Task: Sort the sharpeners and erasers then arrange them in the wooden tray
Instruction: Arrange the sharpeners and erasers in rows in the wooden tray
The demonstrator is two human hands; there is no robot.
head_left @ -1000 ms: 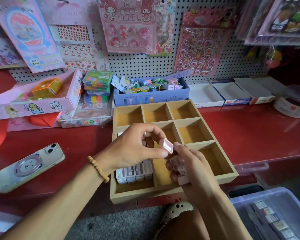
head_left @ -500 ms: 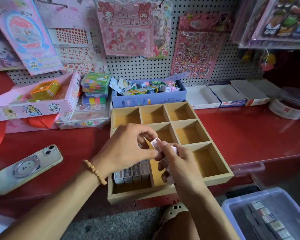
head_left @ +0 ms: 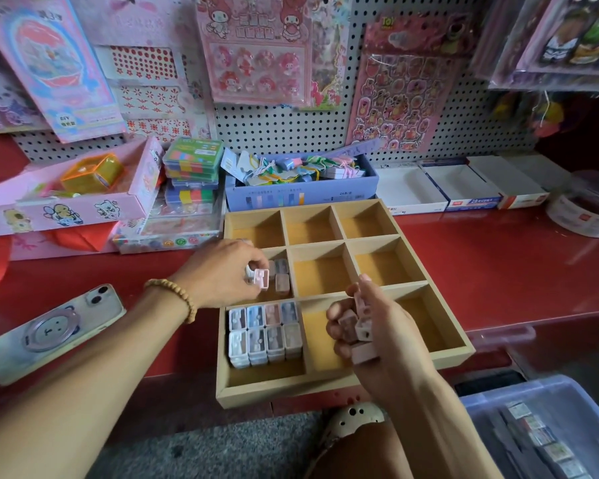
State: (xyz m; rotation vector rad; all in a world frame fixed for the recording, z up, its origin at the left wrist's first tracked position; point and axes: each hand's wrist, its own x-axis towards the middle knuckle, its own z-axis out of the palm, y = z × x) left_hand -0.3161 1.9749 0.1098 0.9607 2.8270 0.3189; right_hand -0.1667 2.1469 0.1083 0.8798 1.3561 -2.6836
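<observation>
Left hand (head_left: 222, 271), frame centre-left: fingers curled, pinching one small pale pink plastic sharpener (head_left: 261, 278) at the fingertips, over the left compartment of the middle row of the wooden nine-compartment tray (head_left: 325, 385). A few loose pastel sharpeners (head_left: 282, 275) already sit in that compartment, just right of the pinched one.

Right hand (head_left: 377, 337), lower centre: curled round a clutch of pink and white sharpeners (head_left: 355, 326), several stacked in the palm, index finger pointing up. It hangs over the tray's lower middle compartment.

Lower-left compartment: a tight block of pastel sharpeners (head_left: 265, 331), two rows of four, stacked, white, blue, pink and grey tops, filling the far part of the cell; near part bare wood. Top row and right column show bare bottoms.

Tray sits on the red glossy table (head_left: 516, 271), near edge overhanging the front. Left of it, a phone in a clear case with a ring holder (head_left: 52, 331) lies flat. Behind the tray: a blue cardboard box of mixed stationery (head_left: 301, 197). Lower right of frame: a translucent blue plastic bin (head_left: 550, 426) with small wrapped items, too blurred to identify.
</observation>
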